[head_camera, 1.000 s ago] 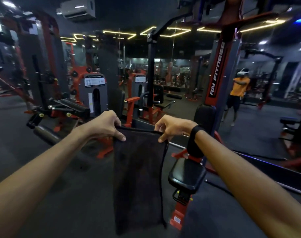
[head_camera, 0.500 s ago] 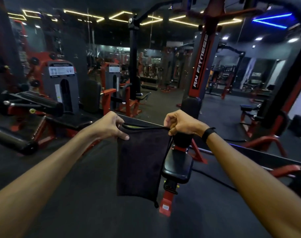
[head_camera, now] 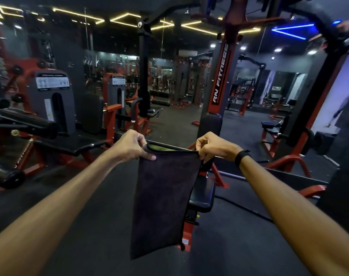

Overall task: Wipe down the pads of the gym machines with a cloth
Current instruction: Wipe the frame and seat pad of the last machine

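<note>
A dark cloth (head_camera: 161, 198) hangs folded in front of me, held up by its top edge. My left hand (head_camera: 132, 145) pinches the top left corner and my right hand (head_camera: 213, 147) pinches the top right corner. Right behind the cloth stands a red-framed machine with a black seat pad (head_camera: 202, 196) and a black back pad (head_camera: 210, 126) on the upright marked RN FITNESS. The cloth hides the left part of the seat pad.
A leg machine with black roller pads (head_camera: 28, 124) and a flat black pad (head_camera: 68, 147) stands at the left. More red machines and a bench (head_camera: 269, 126) fill the back and right. A mirror wall (head_camera: 169, 86) runs behind. Dark rubber floor (head_camera: 80, 236) lies below my arms.
The view has come closer to the RN FITNESS machine and turned a little right. My hands keep holding the cloth's top corners; the cloth hangs a little straighter.
</note>
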`<action>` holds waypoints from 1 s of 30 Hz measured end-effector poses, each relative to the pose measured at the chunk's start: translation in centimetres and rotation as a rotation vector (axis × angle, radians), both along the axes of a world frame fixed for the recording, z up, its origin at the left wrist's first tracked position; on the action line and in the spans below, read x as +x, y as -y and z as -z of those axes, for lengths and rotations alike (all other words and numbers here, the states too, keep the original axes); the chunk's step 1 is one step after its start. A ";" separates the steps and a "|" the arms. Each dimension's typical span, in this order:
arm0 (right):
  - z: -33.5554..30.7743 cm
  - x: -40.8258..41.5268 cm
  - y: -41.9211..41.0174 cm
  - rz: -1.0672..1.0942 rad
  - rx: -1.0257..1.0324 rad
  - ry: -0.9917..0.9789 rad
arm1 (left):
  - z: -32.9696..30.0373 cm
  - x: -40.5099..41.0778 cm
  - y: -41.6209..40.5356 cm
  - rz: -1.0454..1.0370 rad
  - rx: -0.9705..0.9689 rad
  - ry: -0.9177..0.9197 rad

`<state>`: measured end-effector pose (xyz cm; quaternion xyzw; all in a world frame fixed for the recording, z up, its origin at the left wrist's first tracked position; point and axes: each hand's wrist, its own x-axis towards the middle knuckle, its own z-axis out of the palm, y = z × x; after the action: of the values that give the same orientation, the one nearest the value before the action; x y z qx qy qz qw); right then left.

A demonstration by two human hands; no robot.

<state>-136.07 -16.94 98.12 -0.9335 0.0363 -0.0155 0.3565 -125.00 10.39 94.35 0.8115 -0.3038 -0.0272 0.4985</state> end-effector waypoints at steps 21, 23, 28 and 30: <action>-9.7 0.3 0.5 0.114 0.307 0.485 | -10.7 -1.2 -0.1 0.074 -0.405 0.029; -10.8 1.1 1.1 0.021 0.713 0.551 | -11.5 -1.2 0.2 0.154 -0.621 -0.042; 1.3 1.3 -0.8 0.009 0.479 0.104 | -0.1 -1.3 1.9 0.071 -0.285 -0.261; 3.9 1.6 -0.3 0.087 0.472 0.105 | 2.3 -0.5 2.4 -0.053 -0.281 -0.318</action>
<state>-134.43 -16.61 94.21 -0.8198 0.0606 -0.0702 0.5651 -125.45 8.02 92.08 0.7274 -0.2005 -0.0992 0.6488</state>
